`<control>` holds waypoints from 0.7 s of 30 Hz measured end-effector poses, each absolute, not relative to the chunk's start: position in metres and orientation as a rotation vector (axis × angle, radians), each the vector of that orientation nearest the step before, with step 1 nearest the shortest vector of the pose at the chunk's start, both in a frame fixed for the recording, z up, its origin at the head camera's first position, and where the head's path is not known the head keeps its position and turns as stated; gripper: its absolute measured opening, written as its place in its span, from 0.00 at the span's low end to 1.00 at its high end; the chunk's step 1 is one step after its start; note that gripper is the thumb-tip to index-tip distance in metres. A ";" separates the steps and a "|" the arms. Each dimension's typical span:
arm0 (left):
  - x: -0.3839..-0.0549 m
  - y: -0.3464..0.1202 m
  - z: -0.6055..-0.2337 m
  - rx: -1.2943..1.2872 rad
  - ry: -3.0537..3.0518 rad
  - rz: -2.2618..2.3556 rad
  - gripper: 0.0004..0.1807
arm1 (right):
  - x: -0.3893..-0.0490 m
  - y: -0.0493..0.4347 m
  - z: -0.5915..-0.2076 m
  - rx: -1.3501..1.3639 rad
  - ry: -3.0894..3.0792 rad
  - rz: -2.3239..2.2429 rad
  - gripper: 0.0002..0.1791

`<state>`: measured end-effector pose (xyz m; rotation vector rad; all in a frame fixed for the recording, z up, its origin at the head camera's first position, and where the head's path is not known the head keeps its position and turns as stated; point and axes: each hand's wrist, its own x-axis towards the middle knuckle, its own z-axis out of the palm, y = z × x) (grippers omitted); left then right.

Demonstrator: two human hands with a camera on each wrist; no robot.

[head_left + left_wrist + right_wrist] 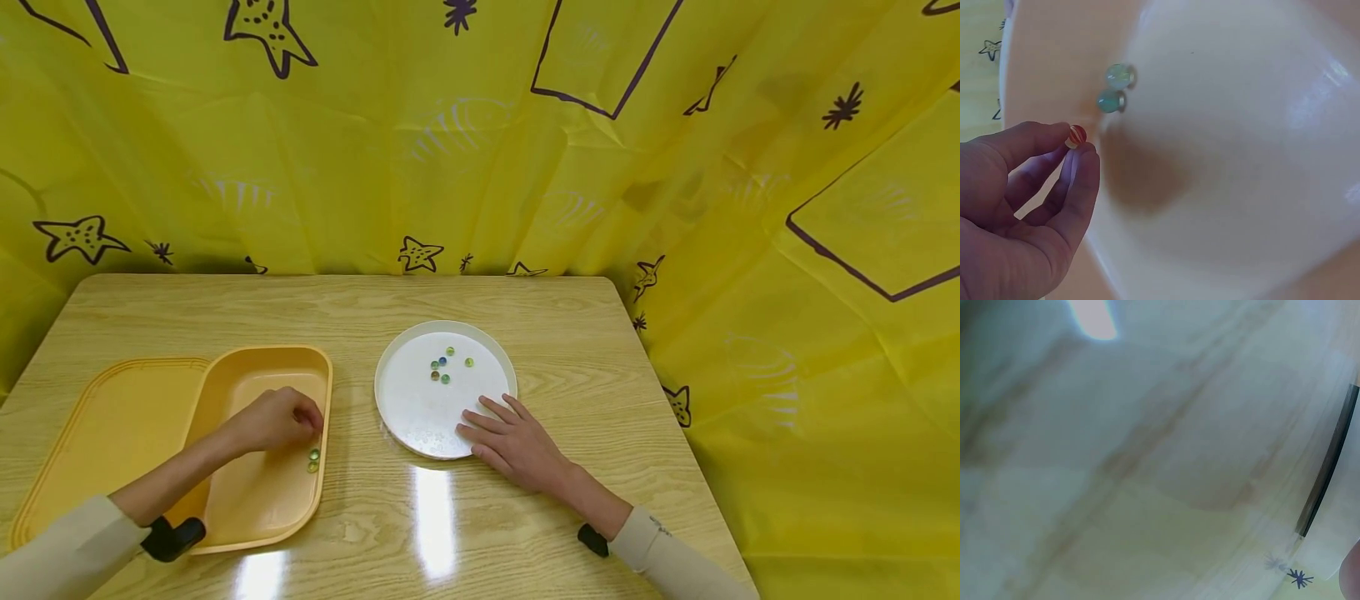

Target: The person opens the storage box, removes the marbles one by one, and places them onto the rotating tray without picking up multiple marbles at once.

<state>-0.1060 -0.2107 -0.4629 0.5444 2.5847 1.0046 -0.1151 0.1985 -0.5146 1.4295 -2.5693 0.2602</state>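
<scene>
Between thumb and fingertips, my left hand (279,419) pinches a red-and-pale striped marble (1076,137) inside the orange container (262,533), near its right wall. Just below that hand in the head view, two greenish marbles (313,460) lie against the same wall. My right hand (522,447) spreads its fingers over the near right rim of a round white tray (420,417). Toward the tray's far side sit several marbles (446,379) in green, blue, brown and yellow-green. Only a fingertip (1091,148) side of the left grip faces its wrist camera, with the marble partly covered.
An orange lid or second tray (120,433) lies left of the container. Both stand on a wood-grain table (577,358), which shows glare near its front. A yellow patterned curtain (465,183) hangs behind the table and along its right side.
</scene>
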 end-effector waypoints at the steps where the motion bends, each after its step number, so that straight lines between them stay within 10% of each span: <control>1: -0.106 -0.211 -0.461 0.541 2.589 1.015 0.06 | -0.115 0.198 -0.515 1.430 -2.569 0.261 0.29; 21: -0.116 -0.201 -0.405 0.555 2.676 1.126 0.03 | -0.115 0.198 -0.515 1.424 -2.590 0.267 0.30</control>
